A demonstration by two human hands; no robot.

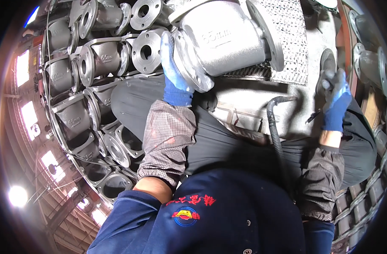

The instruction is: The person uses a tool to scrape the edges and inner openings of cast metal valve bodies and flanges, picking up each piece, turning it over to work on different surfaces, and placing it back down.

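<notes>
A silver-grey cast valve body (227,38) with round end flanges lies in front of me, on or over a metal grating. My left hand (175,72), in a blue and grey work glove, is closed on the rim of its left flange, the thumb side lying along the edge. Off to the right, my right hand (336,94) is gloved too, with its fingers curled. A thin dark rod-like piece (313,116) sticks out below that hand; its kind and most of its length are hidden. Beside the right fingers is a grey shoe (327,65).
Several grey flanged valve bodies (101,59) are stacked at the left, and more flanged castings (366,63) stand at the far right. A black corrugated hose (274,122) with a bent end rises between my legs. A perforated metal grating (288,42) lies beyond.
</notes>
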